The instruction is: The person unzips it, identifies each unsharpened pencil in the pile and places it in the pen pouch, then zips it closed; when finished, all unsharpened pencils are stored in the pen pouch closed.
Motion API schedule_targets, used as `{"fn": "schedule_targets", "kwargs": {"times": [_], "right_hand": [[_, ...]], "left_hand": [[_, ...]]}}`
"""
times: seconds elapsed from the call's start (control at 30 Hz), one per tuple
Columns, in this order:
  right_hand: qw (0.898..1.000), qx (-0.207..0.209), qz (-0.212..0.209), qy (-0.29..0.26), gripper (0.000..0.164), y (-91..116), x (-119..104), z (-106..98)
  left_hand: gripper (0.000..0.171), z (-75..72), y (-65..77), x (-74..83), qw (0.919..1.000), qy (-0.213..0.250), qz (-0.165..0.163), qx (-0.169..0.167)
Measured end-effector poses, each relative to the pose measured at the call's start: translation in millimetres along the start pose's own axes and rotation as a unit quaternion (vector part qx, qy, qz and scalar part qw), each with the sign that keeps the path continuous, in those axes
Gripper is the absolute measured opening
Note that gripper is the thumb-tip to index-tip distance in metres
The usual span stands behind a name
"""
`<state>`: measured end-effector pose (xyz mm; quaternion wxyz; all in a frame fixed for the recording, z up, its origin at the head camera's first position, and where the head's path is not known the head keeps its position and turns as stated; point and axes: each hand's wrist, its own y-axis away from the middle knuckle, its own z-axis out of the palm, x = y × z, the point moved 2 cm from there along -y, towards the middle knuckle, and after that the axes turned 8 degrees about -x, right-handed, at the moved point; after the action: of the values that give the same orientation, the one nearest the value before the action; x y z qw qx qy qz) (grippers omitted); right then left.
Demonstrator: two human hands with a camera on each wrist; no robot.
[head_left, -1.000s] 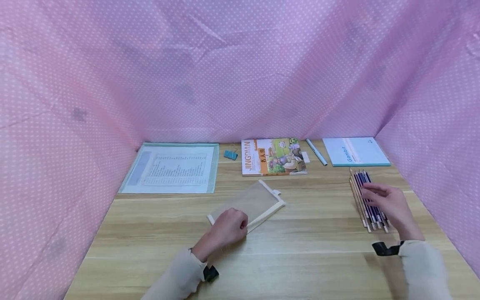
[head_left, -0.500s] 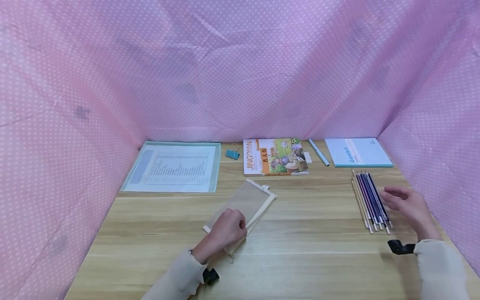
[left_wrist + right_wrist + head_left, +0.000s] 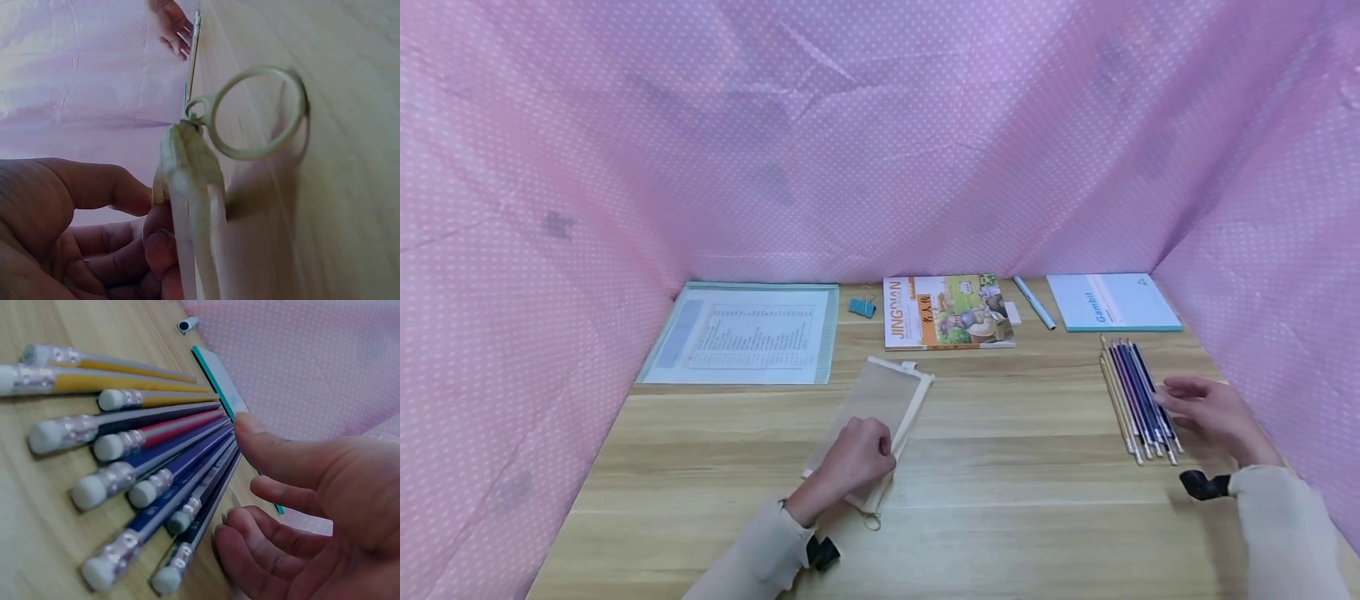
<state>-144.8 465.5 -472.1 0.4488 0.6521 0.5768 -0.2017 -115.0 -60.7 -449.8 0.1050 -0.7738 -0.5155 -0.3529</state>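
Observation:
A pale mesh zip pouch [image 3: 880, 396] with cream edging lies aslant in front of me. My left hand [image 3: 856, 457] pinches its near end between thumb and fingers. In the left wrist view, a cream pull ring [image 3: 250, 154] hangs from the pouch's corner, close to the fingers. Several pencils [image 3: 1138, 400] lie side by side at the right, their white eraser ends towards me. Beside the rightmost of them is my right hand [image 3: 1213, 417], its fingers slightly bent and holding nothing. In the right wrist view, the thumb [image 3: 275, 456] hovers near the pencils; contact is hard to tell.
Along the back lie a document sleeve [image 3: 745, 337], a teal binder clip [image 3: 862, 307], a picture-covered book [image 3: 949, 312] with a white piece beside it, a light-blue pen [image 3: 1034, 302] and a blue notebook [image 3: 1112, 302]. Pink dotted cloth [image 3: 880, 167] encloses the table.
The pouch has turned, its far end swinging left, and its ring has come into view below my left hand. My right hand has moved from over the pencils to their right side.

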Motion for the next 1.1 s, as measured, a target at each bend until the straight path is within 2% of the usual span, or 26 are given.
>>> {"fn": "schedule_targets", "kwargs": {"times": [0.17, 0.33, 0.43, 0.67, 0.77, 0.9, 1.1], "right_hand": [[1.000, -0.019, -0.002, -0.017, 0.076, -5.3, 4.1, -3.0], [1.000, -0.008, 0.004, -0.025, 0.076, -8.6, 11.1, -6.5], [1.000, 0.006, 0.004, -0.007, 0.075, -10.5, 13.6, -8.7], [0.995, 0.038, 0.012, 0.087, 0.072, -13.9, 15.6, -12.9], [0.997, 0.038, 0.010, 0.070, 0.067, -14.1, 17.5, -13.8], [0.997, 0.058, 0.015, 0.058, 0.057, -9.4, 21.3, -18.0], [0.992, 0.075, 0.024, 0.100, 0.062, -1.1, 22.4, -28.3]], "left_hand": [[0.021, 0.6, -5.9, 1.3, 0.9998, 0.014, -0.009, -0.007], [0.021, 1.0, -10.3, 1.7, 0.9999, 0.016, -0.002, -0.005], [0.020, 0.8, -12.5, 1.8, 0.9999, 0.015, 0.001, -0.001], [0.018, 0.5, -15.3, 3.0, 0.9996, 0.026, -0.004, -0.003], [0.018, 0.1, -15.6, 3.1, 0.9997, 0.023, -0.002, -0.001], [0.017, -0.2, -16.0, 2.6, 0.9998, 0.019, 0.005, 0.006], [0.017, -0.7, -16.6, 1.9, 0.9997, 0.024, 0.005, 0.004]]}}
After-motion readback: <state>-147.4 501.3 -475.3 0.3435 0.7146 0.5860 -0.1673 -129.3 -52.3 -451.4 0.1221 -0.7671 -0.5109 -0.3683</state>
